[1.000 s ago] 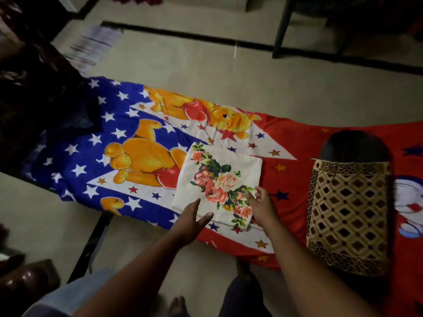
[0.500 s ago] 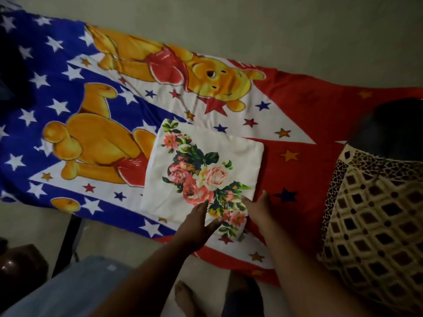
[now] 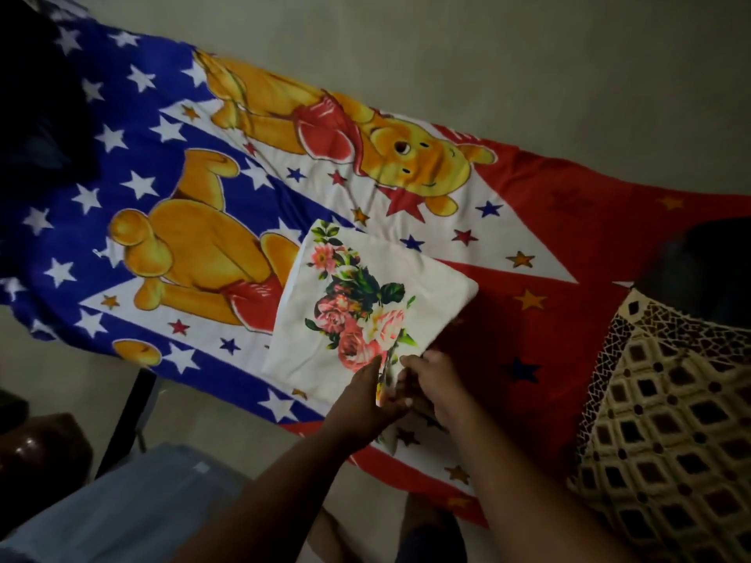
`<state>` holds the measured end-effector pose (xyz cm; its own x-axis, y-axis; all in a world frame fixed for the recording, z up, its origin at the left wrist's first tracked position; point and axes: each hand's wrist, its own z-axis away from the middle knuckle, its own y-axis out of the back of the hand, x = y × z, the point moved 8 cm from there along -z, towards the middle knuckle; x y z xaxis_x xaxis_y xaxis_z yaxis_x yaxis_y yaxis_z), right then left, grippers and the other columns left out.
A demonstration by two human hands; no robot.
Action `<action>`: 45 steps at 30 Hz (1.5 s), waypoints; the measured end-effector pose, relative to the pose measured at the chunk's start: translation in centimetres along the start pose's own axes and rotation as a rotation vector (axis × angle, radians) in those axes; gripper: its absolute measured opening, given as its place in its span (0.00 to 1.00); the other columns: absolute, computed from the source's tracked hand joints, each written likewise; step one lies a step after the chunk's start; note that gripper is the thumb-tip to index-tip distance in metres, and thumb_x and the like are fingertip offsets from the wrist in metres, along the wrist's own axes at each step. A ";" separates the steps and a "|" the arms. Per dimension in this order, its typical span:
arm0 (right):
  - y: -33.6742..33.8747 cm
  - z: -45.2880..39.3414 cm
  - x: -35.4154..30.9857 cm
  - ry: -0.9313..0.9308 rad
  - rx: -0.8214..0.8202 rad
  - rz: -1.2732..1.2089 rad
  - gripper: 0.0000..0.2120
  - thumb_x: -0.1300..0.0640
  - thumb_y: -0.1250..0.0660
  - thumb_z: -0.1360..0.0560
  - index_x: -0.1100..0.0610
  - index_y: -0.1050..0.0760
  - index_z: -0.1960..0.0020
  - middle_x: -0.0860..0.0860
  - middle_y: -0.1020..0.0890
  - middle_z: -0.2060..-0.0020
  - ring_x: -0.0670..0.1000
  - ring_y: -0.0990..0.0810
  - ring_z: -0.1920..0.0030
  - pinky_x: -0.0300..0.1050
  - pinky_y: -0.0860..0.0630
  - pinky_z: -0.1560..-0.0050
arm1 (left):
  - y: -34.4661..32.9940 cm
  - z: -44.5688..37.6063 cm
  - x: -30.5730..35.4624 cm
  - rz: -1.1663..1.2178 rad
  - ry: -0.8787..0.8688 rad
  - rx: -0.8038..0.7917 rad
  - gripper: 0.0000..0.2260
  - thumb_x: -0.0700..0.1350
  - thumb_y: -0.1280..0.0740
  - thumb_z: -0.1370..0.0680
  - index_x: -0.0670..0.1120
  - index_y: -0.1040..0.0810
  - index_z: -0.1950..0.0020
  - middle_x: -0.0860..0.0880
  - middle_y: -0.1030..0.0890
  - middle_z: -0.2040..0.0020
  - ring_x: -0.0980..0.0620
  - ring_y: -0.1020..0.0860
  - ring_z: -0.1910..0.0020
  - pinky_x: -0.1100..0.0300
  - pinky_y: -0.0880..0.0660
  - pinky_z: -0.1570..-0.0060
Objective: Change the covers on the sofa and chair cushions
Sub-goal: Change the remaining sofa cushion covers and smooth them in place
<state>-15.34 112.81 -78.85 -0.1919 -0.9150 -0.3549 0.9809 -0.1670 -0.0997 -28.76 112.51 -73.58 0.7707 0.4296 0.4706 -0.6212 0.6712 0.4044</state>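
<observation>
A big bed (image 3: 548, 205) with a bright sheet (image 3: 154, 128) of blue, red and white stretched across the room, and yellow bears and stars were printed on it. A cushion (image 3: 666, 420) with a brown and cream diamond pattern lay at the bed's right end, with a dark part sticking out of its top. A white cover (image 3: 309, 343) with pink flowers lay flat by the near edge of the bed, about in the middle. You pinched its near right corner with both hands. Your left hand (image 3: 365, 396) was closed on the corner from the left. Your right hand (image 3: 437, 384) was closed on it from the right, touching the left one.
</observation>
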 end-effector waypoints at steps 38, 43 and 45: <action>-47.6 64.9 35.1 1.969 -0.614 1.703 0.13 0.40 0.43 0.26 0.47 0.27 0.54 0.48 0.21 0.47 0.55 0.26 0.37 0.63 0.35 0.31 | -0.1 86.1 -43.0 0.101 0.594 1.204 0.10 0.48 0.33 0.22 0.57 0.18 0.42 0.51 0.18 0.42 0.47 0.21 0.42 0.54 0.25 0.49; -52.4 71.7 45.8 2.002 -0.799 1.690 0.10 0.41 0.40 0.21 0.46 0.28 0.52 0.48 0.18 0.57 0.55 0.20 0.51 0.58 0.33 0.39 | -7.1 96.8 -50.5 0.412 0.682 1.447 0.11 0.45 0.37 0.20 0.53 0.21 0.40 0.46 0.18 0.45 0.44 0.21 0.47 0.53 0.26 0.54; -54.3 73.7 49.5 2.029 -0.866 1.646 0.09 0.43 0.37 0.22 0.47 0.26 0.52 0.48 0.19 0.56 0.55 0.22 0.50 0.53 0.33 0.45 | -9.1 99.7 -52.4 0.491 0.674 1.549 0.08 0.44 0.37 0.19 0.50 0.22 0.42 0.44 0.18 0.48 0.42 0.20 0.49 0.53 0.28 0.58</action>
<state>-75.76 49.55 -22.52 -0.0951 0.9447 -0.3137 0.2711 0.3278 0.9050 -77.65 23.64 -23.70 0.1585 0.8189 0.5517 -0.0355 -0.5536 0.8320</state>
